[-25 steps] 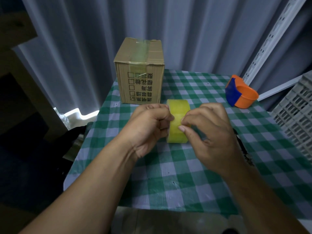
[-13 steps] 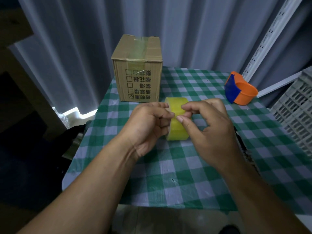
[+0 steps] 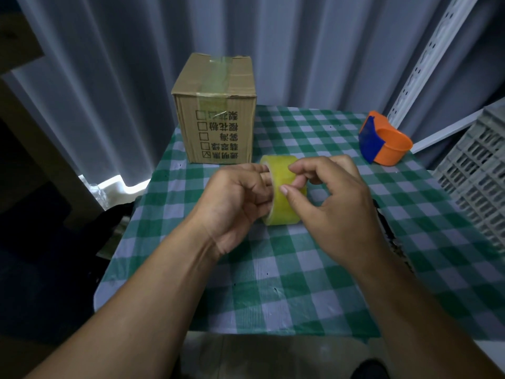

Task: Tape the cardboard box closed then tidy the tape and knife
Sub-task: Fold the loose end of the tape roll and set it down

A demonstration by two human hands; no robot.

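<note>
A yellow tape roll (image 3: 282,192) stands on edge above the middle of the green checked tablecloth (image 3: 287,283). My left hand (image 3: 235,203) grips its left side, fingers in the core. My right hand (image 3: 328,198) is on its right side, thumb and fingertips pinching at the outer surface. A cardboard box (image 3: 218,110) stands at the table's far left with a strip of tape across its top seam and down its front. An orange and blue tape cutter (image 3: 382,142) lies at the far right. No separate knife is visible.
A grey curtain hangs behind the table. A pale plastic crate (image 3: 475,181) stands at the right edge and a white slotted rail (image 3: 426,53) leans behind it. The floor to the left is dark.
My right thumb and fingers have shifted up over the roll's surface, and the roll has tilted slightly in my hands. The box and cutter have not moved.
</note>
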